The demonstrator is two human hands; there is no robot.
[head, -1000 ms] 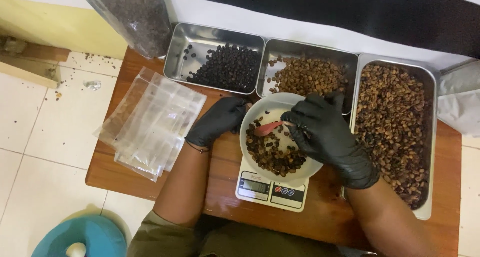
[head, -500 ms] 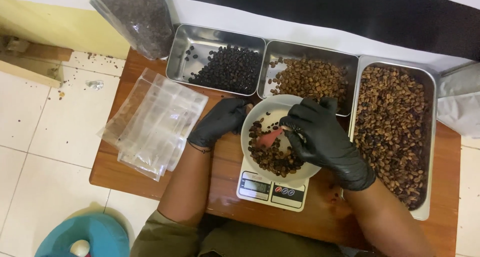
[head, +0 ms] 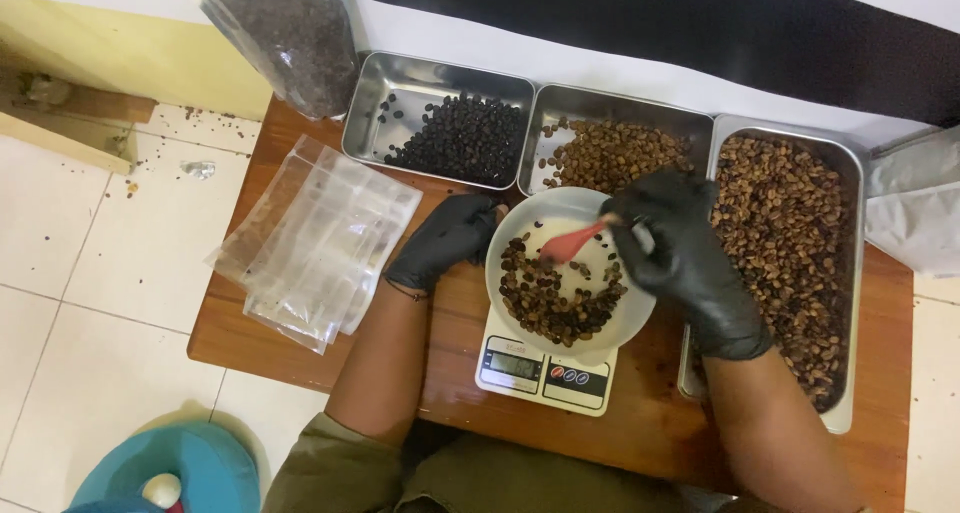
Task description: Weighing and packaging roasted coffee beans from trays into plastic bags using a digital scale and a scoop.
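Right hand point(head: 680, 263), in a black glove, is closed around the handle of a small red scoop point(head: 573, 241), fingers clamped on it; the scoop blade points away from the hand toward the person's left and sits low over the white bowl point(head: 520, 235), just above the brown coffee beans point(head: 555, 298) heaped in the bowl's near half. The angle suggests the scoop is held shallow so single beans can be nudged or lifted rather than dug out.

Left hand point(head: 447, 241), also in a black glove, rests curled against the bowl's outer rim on the side opposite the right hand. It touches the rim, apparently to steady the bowl; whether the fingers grip it cannot be told.

The bowl stands on a white digital kitchen scale point(head: 543, 368), directly below both hands and toward the person's body, display facing the person for reading.

Beyond the hands, three steel trays lie side by side: dark beans in the tray point(head: 400, 88) beyond the left hand, lighter brown beans in the middle tray point(head: 600, 103), and a long tray point(head: 845, 273) of mixed brown beans just outboard of the right hand, within easy reach. A stack of clear plastic pouches point(head: 320, 238) lies outboard of the left hand on the wooden table point(head: 250, 323).
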